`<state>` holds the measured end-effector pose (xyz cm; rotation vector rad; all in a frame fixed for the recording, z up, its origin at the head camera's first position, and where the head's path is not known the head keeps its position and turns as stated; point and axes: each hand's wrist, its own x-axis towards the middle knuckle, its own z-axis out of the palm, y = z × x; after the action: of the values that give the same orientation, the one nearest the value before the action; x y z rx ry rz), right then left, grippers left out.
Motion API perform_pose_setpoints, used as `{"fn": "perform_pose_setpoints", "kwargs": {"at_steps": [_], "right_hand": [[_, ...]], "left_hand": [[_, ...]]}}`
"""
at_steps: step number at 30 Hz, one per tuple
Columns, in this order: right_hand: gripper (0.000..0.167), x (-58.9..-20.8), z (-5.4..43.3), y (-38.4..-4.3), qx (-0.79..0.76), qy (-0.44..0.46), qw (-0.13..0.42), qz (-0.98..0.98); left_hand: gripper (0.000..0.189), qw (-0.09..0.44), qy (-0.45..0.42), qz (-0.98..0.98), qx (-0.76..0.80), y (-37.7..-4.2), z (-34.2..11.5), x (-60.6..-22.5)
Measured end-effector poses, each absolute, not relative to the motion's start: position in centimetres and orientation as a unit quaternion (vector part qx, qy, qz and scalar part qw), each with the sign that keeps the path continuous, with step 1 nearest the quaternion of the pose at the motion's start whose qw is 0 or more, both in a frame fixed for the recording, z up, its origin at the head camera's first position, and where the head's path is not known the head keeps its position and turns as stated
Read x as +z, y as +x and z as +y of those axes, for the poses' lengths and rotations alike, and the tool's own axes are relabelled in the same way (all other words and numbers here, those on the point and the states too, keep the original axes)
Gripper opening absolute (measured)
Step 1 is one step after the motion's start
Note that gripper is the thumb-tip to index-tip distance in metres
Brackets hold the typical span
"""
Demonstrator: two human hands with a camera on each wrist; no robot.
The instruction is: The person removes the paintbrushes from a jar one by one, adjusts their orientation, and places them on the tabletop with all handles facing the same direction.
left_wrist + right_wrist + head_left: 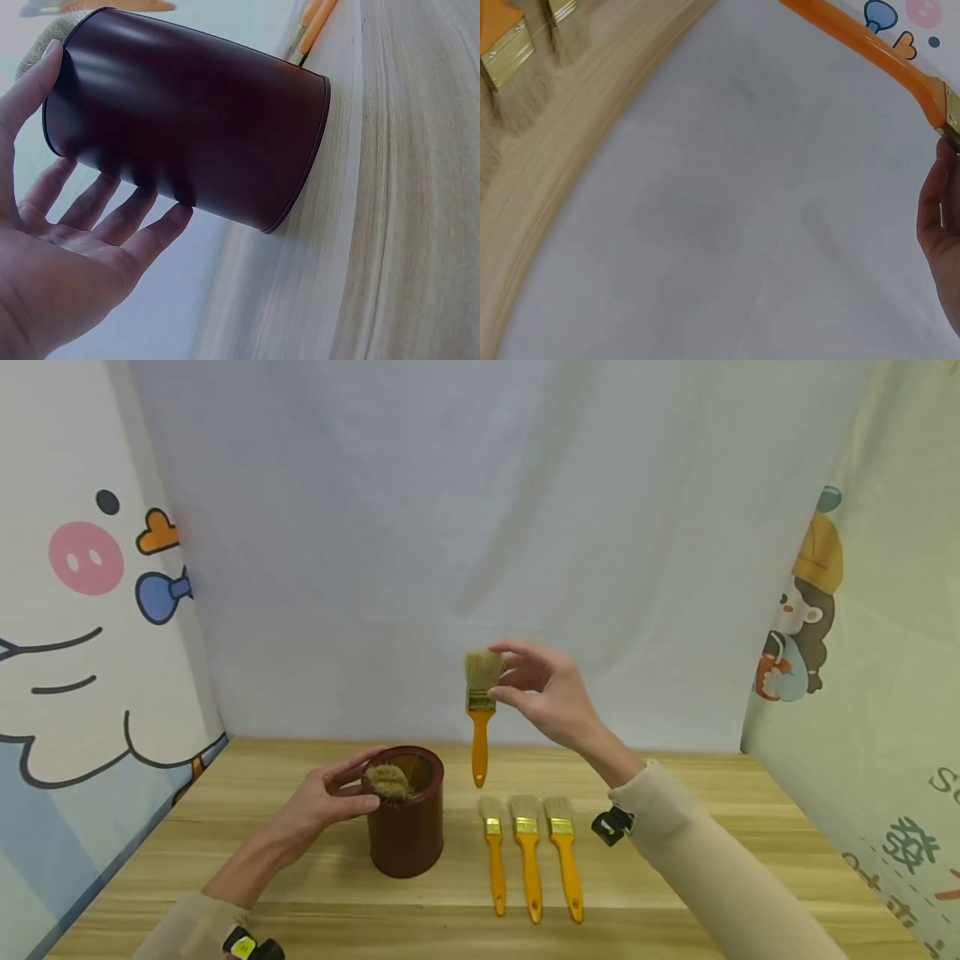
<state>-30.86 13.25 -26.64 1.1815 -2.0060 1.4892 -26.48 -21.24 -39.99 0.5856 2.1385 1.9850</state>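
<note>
Raised above the table, a paintbrush (pixel 480 706) hangs with bristles up and its orange handle pointing down. My right hand (pixel 542 689) pinches it near the metal band, from its right side. My left hand (pixel 330 802) holds a dark red-brown can (pixel 407 831) by its left side. In the left wrist view, the thumb lies near the rim and the fingertips press against the can's wall (pixel 180 112). Out of the can's mouth stick the bristles (pixel 388 781) of brushes; their handles are hidden inside.
Right of the can lie three more paintbrushes in a row: a narrow one (pixel 492 856), a middle one (pixel 528 856) and a right one (pixel 564 856), bristles away from me. Behind the wooden table (pixel 652 785) hangs a pale cloth (pixel 450 527). Printed cartoon sheets flank both sides.
</note>
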Motion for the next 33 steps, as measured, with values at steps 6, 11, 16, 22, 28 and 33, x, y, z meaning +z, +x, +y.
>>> {"fn": "perform_pose_setpoints", "kwargs": {"at_steps": [6, 11, 16, 22, 28, 33], "right_hand": [[0.049, -28.5, 15.2, -30.8, 0.522, 0.396, 0.178, -0.734], [0.049, -29.9, 16.5, -30.8, 0.514, 0.381, 0.175, -0.749], [0.049, -31.3, 17.9, -30.6, 0.503, 0.360, 0.173, -0.767], [0.049, -32.7, 20.0, -30.1, 0.498, 0.342, 0.163, -0.780], [0.049, -33.8, 22.3, -29.7, 0.491, 0.325, 0.158, -0.793], [0.048, -34.7, 23.9, -29.6, 0.491, 0.314, 0.159, -0.797]], "left_hand": [[0.076, 0.081, 0.201, 0.713, 0.667, -26.5, -21.4, -39.9], [0.075, 0.074, 0.202, 0.711, 0.669, -26.6, -21.7, -39.8], [0.074, 0.081, 0.200, 0.710, 0.670, -26.5, -21.9, -39.7], [0.075, 0.085, 0.201, 0.709, 0.670, -26.4, -21.9, -39.8], [0.076, 0.090, 0.202, 0.714, 0.664, -26.5, -21.7, -39.9], [0.076, 0.097, 0.194, 0.717, 0.663, -26.6, -21.6, -40.0]]}}
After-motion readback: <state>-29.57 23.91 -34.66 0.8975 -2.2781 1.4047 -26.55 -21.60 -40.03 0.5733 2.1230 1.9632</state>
